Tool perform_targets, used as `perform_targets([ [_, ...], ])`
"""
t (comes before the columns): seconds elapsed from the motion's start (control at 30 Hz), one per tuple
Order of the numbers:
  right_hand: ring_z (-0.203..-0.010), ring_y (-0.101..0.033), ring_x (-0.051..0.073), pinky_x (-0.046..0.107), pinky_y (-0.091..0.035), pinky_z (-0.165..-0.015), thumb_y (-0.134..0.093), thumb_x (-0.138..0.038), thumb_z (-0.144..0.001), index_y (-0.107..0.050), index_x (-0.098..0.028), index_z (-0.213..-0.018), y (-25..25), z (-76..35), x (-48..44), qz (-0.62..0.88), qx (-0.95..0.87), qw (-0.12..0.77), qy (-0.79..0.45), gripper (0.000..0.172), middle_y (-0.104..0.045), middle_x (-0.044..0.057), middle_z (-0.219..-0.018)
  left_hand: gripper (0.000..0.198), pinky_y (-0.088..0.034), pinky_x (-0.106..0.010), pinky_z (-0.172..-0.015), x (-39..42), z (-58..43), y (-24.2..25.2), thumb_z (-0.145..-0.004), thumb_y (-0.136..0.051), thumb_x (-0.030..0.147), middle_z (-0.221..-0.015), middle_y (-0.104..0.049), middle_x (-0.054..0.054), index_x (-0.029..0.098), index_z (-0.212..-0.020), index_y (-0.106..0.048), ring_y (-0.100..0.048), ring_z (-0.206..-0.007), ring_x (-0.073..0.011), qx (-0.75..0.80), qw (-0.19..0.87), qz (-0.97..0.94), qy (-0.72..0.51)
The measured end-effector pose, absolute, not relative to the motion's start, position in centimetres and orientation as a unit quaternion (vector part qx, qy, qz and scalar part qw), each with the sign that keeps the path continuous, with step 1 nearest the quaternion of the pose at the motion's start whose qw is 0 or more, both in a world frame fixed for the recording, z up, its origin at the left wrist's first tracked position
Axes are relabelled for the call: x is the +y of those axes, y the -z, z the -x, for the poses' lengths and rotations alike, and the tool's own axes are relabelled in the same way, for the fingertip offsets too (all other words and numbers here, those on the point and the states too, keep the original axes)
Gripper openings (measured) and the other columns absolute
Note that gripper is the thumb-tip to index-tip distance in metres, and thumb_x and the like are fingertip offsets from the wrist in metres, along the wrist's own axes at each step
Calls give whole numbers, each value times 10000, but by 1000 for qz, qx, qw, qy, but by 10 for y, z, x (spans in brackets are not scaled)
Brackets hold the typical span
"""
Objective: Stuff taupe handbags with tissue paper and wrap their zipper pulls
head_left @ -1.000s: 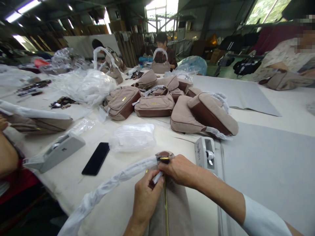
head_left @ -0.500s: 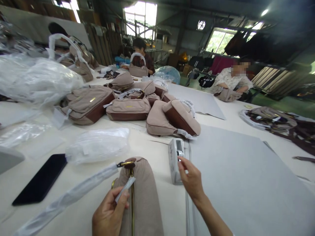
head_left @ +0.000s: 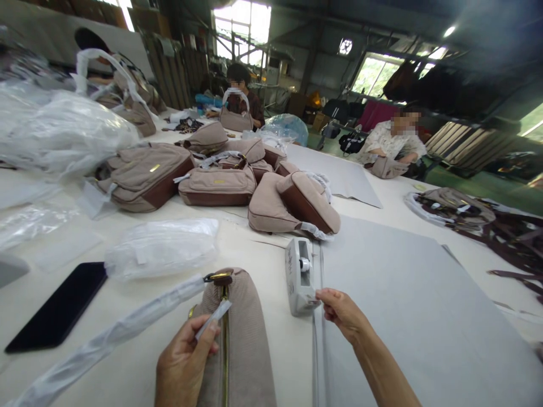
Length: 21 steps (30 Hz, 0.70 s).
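A taupe fabric handbag (head_left: 250, 339) lies before me with its gold zipper running lengthwise. My left hand (head_left: 182, 362) is closed on the zipper pull (head_left: 217, 315), which is wrapped in white film, above the zipper's far end. A handle wrapped in white (head_left: 123, 328) stretches left from the bag's gold ring. To the right stands a grey tape dispenser (head_left: 292, 282) with a small roll (head_left: 304, 264) inside. At the dispenser's near end, the fingers of my right hand (head_left: 344, 314) are pinched together on what looks like clear tape, hard to make out.
Several taupe and brown handbags (head_left: 216, 186) are heaped beyond the dispenser. Plastic bags (head_left: 165, 249) and a dark phone-like slab (head_left: 57, 305) lie left. Grey sheets (head_left: 407, 294) cover the table at right, with brown straps (head_left: 513, 232) beyond. Co-workers sit across the table.
My right hand has moved from the tape roll toward me and right, to the dispenser's near end. My left hand keeps its hold on the zipper pull. The view has shifted slightly.
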State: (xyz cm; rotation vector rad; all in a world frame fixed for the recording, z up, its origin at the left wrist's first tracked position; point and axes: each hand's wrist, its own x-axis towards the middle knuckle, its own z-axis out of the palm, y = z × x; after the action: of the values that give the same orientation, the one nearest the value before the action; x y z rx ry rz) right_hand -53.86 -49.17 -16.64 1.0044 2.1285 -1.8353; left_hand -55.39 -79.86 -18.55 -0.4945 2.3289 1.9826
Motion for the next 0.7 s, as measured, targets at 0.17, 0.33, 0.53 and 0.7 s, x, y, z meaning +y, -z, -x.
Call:
perform_targets([
  [0.17,-447,-255,55,204,-237,-479,-710,-521,-540,-529,-160,-632,165,506,-503,-366,652,82,660,414,-314,-107,-435,430,-456,-203,-497,-797,554,188,-639,-675,541,-585,-616,21,156,-826,-636,-522,-490,-114,740,13,160,-653],
  [0.33,-441,-264,56,198,-245,-461,-697,-553,-537,-532,-166,-633,201,497,-509,-395,638,55,658,432,-323,-97,-446,427,-454,-197,-485,-791,555,182,-632,-682,529,-588,-621,18,150,-823,-636,-521,-476,-109,742,16,156,-651],
  [0.53,-432,-345,107,235,-274,-394,-688,-557,-504,-432,-209,-474,228,476,-525,-414,700,39,580,434,-371,-43,-439,353,-437,-193,-465,-800,556,178,-691,-633,503,-526,-588,38,164,-791,-643,-521,-457,-112,792,-11,111,-600],
  [0.7,-986,-538,242,299,-463,-779,-594,-554,-711,-595,-218,-760,186,475,-553,-312,776,-28,547,340,-614,70,-1061,169,-425,-185,-478,-805,556,176,-785,-564,332,-567,-603,42,184,-783,-645,-510,-456,-96,867,-122,8,-483],
])
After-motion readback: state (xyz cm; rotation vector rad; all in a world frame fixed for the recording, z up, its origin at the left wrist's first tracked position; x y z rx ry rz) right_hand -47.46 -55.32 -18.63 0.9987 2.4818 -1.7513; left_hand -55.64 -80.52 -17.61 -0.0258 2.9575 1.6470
